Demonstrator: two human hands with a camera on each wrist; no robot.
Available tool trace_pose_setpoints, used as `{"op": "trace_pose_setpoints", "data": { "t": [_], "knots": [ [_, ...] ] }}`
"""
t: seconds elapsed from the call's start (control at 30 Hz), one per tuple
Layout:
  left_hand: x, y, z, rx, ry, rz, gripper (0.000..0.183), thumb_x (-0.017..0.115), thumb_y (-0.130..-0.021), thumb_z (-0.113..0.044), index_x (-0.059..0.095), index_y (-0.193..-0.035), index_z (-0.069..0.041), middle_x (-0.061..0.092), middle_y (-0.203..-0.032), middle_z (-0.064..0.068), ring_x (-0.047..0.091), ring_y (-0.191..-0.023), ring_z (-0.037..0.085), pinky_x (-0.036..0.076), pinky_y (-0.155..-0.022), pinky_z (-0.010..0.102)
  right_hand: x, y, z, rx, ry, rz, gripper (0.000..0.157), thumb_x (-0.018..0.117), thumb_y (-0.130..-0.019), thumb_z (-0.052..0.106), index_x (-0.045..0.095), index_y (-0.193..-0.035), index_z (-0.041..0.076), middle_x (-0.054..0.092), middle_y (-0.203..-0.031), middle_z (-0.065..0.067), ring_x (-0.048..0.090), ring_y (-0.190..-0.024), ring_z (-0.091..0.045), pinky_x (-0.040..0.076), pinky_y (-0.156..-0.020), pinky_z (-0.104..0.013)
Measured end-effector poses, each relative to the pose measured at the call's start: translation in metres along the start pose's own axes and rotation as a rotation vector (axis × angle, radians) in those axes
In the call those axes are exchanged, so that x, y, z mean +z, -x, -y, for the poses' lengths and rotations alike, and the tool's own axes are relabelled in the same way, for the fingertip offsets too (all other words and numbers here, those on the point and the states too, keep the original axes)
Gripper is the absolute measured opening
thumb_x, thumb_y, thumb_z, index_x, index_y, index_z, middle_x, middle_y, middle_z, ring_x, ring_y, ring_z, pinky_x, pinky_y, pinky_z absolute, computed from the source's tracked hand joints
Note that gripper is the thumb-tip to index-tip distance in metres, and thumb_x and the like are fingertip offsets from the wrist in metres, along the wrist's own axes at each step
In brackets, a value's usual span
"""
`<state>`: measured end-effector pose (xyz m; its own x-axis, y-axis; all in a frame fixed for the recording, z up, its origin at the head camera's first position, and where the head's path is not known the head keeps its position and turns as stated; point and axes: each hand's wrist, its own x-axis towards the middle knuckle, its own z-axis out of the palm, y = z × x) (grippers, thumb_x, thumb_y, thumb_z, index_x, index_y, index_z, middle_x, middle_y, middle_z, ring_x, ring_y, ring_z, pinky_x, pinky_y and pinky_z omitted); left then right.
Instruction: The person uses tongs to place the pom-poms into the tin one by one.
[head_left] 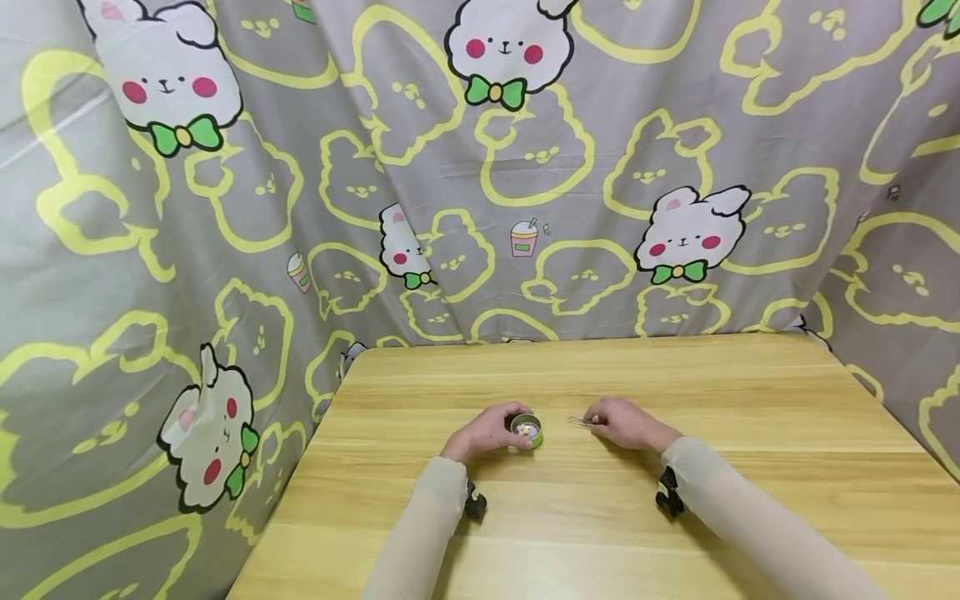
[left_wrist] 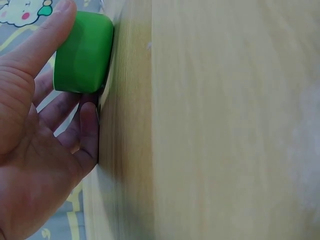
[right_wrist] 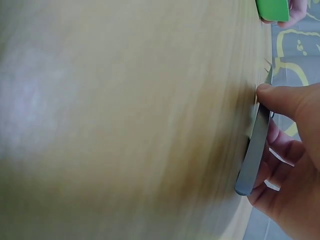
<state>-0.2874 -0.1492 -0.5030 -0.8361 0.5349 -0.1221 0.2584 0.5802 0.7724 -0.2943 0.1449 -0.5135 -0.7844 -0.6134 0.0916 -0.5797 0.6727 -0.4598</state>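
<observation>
A small round green tin [head_left: 537, 442] stands on the table with little pale and yellow bits [head_left: 527, 431] inside it. My left hand [head_left: 491, 431] grips the tin between thumb and fingers; the left wrist view shows the tin's smooth green side [left_wrist: 84, 52] against the thumb. To the right of the tin, my right hand [head_left: 624, 422] pinches a pair of metal tweezers [right_wrist: 254, 150]. Their tips point left toward the tin and stand apart from it. What the bits in the tin are is too small to tell.
Both hands work over a wooden table [head_left: 570, 533]. A patterned curtain [head_left: 480, 275] with rabbit faces hangs along the table's back edge and both sides. Each sleeved wrist carries a dark device [head_left: 670, 493].
</observation>
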Motion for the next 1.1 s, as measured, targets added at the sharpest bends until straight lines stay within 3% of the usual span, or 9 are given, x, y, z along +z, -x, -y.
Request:
{"op": "trace_pose_setpoints", "data": {
  "t": [0.7, 1.1],
  "knots": [
    [0.0, 0.003, 0.001, 0.007, 0.002, -0.002, 0.06, 0.079, -0.078, -0.026, 0.053, -0.13, -0.013, 0.058, -0.112, -0.006, 0.054, -0.101, 0.01, 0.042, -0.09, 0.028, -0.003, 0.007, 0.007, 0.037, -0.041, -0.01, 0.024, 0.069, -0.086, 0.015, 0.065, -0.107, 0.004, 0.054, -0.078, 0.004, 0.047, -0.068, -0.011, 0.041, -0.064, -0.033],
    [0.0, 0.006, 0.005, 0.003, 0.078, -0.059, 0.062, 0.078, -0.08, -0.024, 0.05, -0.133, -0.008, 0.055, -0.127, 0.004, 0.051, -0.114, 0.021, 0.039, -0.097, 0.037, -0.028, 0.031, 0.005, 0.125, -0.06, -0.092, 0.03, 0.06, -0.093, 0.02, 0.061, -0.116, -0.001, 0.058, -0.092, -0.005, 0.054, -0.078, -0.017, 0.046, -0.068, -0.037]
  ]
}}
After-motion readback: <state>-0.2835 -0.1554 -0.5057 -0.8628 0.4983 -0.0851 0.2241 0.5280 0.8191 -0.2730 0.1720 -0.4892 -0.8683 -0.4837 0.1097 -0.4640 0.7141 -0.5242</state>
